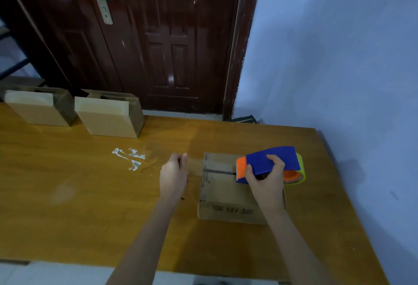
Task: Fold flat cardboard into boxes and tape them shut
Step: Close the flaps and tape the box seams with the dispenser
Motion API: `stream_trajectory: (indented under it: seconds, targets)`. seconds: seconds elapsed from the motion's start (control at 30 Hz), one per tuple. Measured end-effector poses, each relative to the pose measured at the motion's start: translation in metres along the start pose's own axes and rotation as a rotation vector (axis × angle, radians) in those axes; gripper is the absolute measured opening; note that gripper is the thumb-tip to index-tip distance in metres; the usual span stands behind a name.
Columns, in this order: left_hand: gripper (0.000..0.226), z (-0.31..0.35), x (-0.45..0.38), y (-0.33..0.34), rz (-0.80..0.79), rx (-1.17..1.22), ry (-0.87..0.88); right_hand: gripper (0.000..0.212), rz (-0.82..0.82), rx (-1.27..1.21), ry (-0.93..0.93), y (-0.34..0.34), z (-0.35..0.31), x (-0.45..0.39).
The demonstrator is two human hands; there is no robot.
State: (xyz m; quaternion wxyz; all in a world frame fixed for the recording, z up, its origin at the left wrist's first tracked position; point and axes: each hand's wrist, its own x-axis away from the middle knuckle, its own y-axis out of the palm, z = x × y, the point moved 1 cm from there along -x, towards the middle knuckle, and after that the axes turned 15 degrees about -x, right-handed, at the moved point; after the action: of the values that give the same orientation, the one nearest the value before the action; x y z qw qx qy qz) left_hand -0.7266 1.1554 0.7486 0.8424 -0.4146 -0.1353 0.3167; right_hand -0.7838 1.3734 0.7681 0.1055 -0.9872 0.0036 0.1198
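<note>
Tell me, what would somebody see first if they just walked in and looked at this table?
Probably the bright blue and orange tape dispenser, gripped by the right hand above a closed cardboard box near the table's right side. The left hand pinches a clear tape strip stretched out from it. Two more boxes stand at the far left edge.

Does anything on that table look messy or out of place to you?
Yes: shiny crumpled scraps of clear tape are stuck to the wooden table, left of the left hand. They look like leftover bits. The box being taped and the two boxes at the back look fine.
</note>
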Motion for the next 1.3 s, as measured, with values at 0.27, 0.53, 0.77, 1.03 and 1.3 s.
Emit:
stream_trajectory:
  seconds: [0.27, 0.53, 0.77, 1.03, 1.3]
  targets:
    - [0.037, -0.011, -0.001, 0.013, 0.010, -0.112, -0.003, 0.053, -0.018, 0.086, -0.020, 0.005, 0.013, 0.005]
    - [0.035, -0.025, 0.001, 0.028, 0.009, -0.195, -0.034, 0.046, -0.086, 0.232, -0.124, 0.008, 0.017, 0.006]
    - [0.040, -0.033, 0.005, 0.050, -0.095, -0.147, -0.119, 0.043, -0.091, 0.262, -0.177, 0.009, 0.017, 0.007]
    - [0.054, -0.018, 0.017, 0.071, -0.251, 0.167, -0.242, 0.044, -0.093, 0.285, -0.215, 0.009, 0.020, 0.008]
    - [0.046, -0.012, 0.023, 0.069, -0.259, 0.008, -0.168, 0.045, -0.082, 0.281, -0.174, 0.009, 0.023, 0.008]
